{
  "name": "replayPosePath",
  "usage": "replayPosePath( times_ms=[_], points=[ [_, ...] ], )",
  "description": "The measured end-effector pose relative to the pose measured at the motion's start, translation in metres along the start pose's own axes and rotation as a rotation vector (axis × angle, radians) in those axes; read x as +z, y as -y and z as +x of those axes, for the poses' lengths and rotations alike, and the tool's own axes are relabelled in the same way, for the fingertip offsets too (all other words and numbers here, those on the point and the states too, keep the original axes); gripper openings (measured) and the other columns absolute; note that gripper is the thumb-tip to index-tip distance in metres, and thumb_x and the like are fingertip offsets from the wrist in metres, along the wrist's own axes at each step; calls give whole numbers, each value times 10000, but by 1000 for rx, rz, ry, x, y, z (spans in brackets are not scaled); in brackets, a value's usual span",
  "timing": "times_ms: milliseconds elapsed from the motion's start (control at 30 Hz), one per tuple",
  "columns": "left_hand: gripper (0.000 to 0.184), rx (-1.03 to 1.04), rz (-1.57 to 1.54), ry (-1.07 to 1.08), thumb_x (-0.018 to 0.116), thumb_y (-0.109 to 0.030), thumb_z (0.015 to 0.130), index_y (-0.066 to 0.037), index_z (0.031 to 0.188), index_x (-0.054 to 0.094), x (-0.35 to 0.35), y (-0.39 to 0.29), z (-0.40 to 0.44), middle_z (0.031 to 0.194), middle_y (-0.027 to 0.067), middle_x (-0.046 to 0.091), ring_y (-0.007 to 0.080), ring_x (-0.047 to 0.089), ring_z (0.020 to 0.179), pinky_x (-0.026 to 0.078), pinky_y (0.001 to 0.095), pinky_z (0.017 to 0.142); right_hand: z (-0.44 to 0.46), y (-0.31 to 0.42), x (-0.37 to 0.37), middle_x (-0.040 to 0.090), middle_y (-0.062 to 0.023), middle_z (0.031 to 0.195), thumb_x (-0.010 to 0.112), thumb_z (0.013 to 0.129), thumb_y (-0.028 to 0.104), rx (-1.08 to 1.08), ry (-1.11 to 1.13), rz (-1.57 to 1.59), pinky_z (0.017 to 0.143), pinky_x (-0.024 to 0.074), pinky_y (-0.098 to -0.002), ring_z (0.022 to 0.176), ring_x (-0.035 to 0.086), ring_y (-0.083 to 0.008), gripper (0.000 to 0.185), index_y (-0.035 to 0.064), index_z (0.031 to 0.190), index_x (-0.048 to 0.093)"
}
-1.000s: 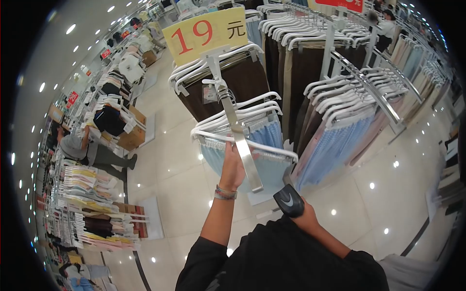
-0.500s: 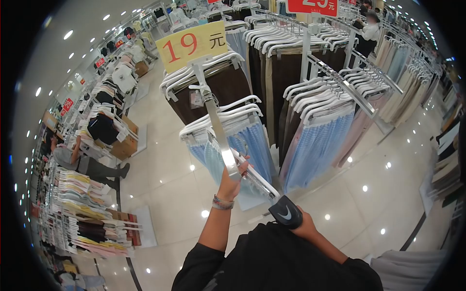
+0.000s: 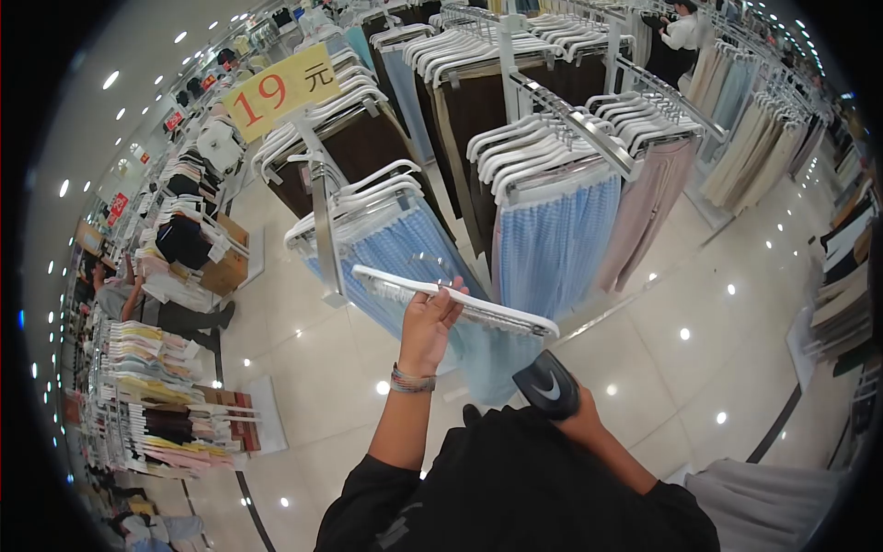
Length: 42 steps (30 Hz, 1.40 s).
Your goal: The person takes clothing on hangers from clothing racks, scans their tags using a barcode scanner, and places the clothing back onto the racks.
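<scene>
My left hand (image 3: 432, 333), with a bracelet at the wrist, is closed around the middle of a white clothes hanger (image 3: 501, 314). A pale blue-green garment (image 3: 497, 363) hangs below the hanger, partly hidden. My right hand (image 3: 583, 416) grips a black handheld barcode scanner (image 3: 549, 386) with a curved grey mark on top. The scanner is just below the hanger's right end, apart from it. Beyond my left hand, blue checked garments (image 3: 395, 244) hang from a metal display arm (image 3: 324, 235). More blue checked garments (image 3: 558, 235) hang to the right.
A yellow price sign (image 3: 280, 90) tops the near rack. Dark trousers (image 3: 497, 120) and pink trousers (image 3: 651, 202) hang behind. A person (image 3: 166, 308) is by the racks at left, another (image 3: 679, 41) at far right. Grey fabric (image 3: 763, 506) lies at lower right.
The hanger has come off to the right of the display arm's end, turning more level and nearer to me. The view has shifted, so the racks appear further left and higher.
</scene>
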State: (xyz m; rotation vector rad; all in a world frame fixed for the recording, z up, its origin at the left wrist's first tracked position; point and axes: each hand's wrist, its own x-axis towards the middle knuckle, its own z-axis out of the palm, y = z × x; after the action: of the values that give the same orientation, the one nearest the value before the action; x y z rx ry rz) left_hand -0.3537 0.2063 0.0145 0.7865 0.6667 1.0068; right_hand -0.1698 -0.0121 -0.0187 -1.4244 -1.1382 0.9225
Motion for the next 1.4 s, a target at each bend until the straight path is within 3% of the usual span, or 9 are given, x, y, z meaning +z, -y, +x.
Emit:
replayPosePath(
  times_ms=[200, 367, 433, 567, 633, 933, 1067, 1400],
  points=[
    [176, -1, -73, -100, 564, -157, 954, -21, 1066, 558, 37, 30, -29, 1191, 145, 606, 210, 601, 1091, 509, 307, 947, 7, -13, -30, 633, -151, 1164, 733, 717, 89, -22, 145, 137, 936, 443, -317, 1076, 605, -207, 656, -14, 1314, 482],
    [271, 58, -130, -124, 534, -196, 971, 14, 1141, 529, 79, 29, -57, 1244, 168, 569, 212, 572, 1140, 470, 296, 1027, -1, -10, -41, 657, -111, 1027, 751, 703, 106, -123, 82, 167, 868, 470, -326, 972, 628, -197, 541, -15, 1188, 543],
    [344, 100, -131, -120, 514, -226, 979, 42, 1194, 486, 89, 30, -67, 1277, 189, 538, 226, 537, 1191, 443, 292, 1054, -7, -8, -45, 652, -120, 928, 768, 695, 146, -91, 47, 95, 785, 488, -348, 871, 645, -259, 446, 5, 1065, 561],
    [339, 145, -119, -140, 487, -240, 993, 22, 1209, 490, 102, 31, -81, 1262, 158, 551, 195, 539, 1179, 452, 279, 1041, -16, -10, -48, 633, -158, 876, 787, 665, 183, -45, 52, -115, 724, 489, -383, 819, 623, -350, 435, 25, 1002, 561],
    [334, 180, -150, -150, 485, -233, 994, 23, 1207, 488, 103, 30, -87, 1268, 156, 548, 189, 536, 1183, 437, 281, 1059, -17, -5, -47, 611, -187, 888, 784, 640, 179, -150, 17, -193, 711, 485, -421, 837, 588, -405, 451, 32, 997, 552],
    [403, 247, -195, -156, 495, -214, 990, 65, 1270, 417, 105, 25, -105, 1265, 185, 530, 211, 521, 1202, 416, 287, 1083, -12, 14, -48, 581, -150, 894, 692, 624, 48, -348, 27, -478, 685, 483, -444, 813, 598, -358, 419, 38, 1010, 531],
    [407, 251, -194, -188, 494, -210, 990, 68, 1276, 416, 107, 22, -114, 1271, 184, 527, 211, 518, 1206, 411, 291, 1089, -12, 26, -42, 584, -164, 861, 694, 651, 35, -366, 60, -496, 687, 481, -446, 800, 598, -381, 372, 26, 989, 537],
    [408, 268, -196, -189, 504, -202, 985, 74, 1275, 423, 105, 22, -129, 1286, 188, 520, 223, 513, 1213, 410, 293, 1090, -13, 30, -29, 571, -132, 827, 658, 654, 25, -435, 105, -619, 659, 487, -431, 772, 602, -342, 325, 42, 952, 530]
  ],
)
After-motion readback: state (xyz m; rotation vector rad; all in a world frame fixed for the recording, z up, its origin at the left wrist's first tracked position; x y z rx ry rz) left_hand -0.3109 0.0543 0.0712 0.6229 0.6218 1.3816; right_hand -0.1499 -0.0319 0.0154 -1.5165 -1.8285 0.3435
